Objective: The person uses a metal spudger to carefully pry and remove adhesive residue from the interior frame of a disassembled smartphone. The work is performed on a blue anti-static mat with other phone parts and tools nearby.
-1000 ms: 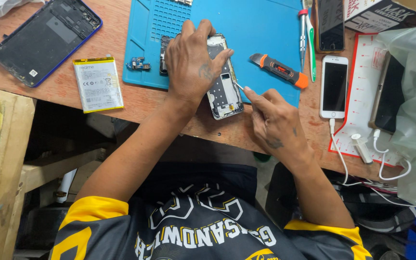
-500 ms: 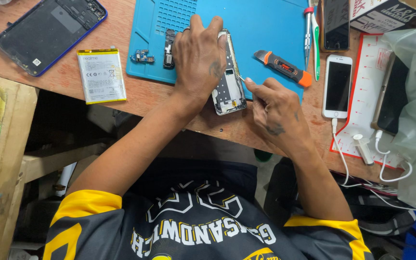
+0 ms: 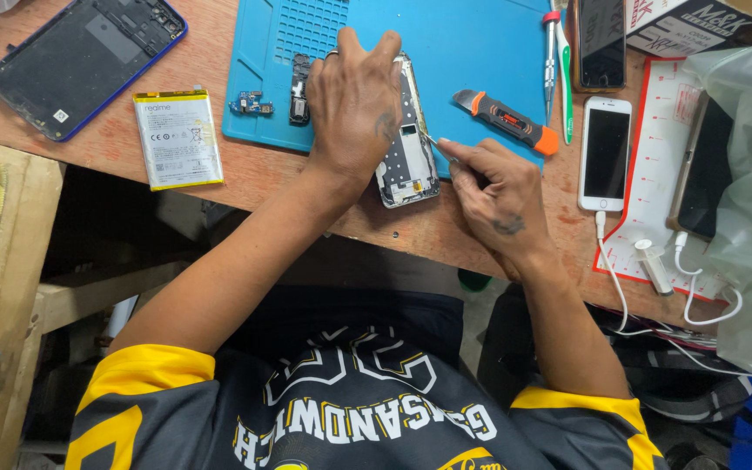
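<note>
My left hand (image 3: 354, 104) lies flat on an opened phone frame (image 3: 409, 165) and holds it down at the near edge of the blue work mat (image 3: 480, 52). The phone's inner boards and metal shields show below my fingers. My right hand (image 3: 491, 187) pinches a thin metal tool (image 3: 433, 142), and its tip touches the right side of the phone frame. Both forearms reach in from the bottom of the view.
A loose battery (image 3: 177, 139) and a blue-rimmed back cover (image 3: 80, 61) lie at the left on the wooden table (image 3: 219, 174). Small removed parts (image 3: 250, 104) sit on the mat. An orange utility knife (image 3: 506, 122), screwdrivers (image 3: 554, 52), a white phone (image 3: 607, 152) on a cable and a plastic bag (image 3: 746, 218) crowd the right.
My right hand has crept up along the phone's right side with the tool. My left hand has stayed pressed on the phone.
</note>
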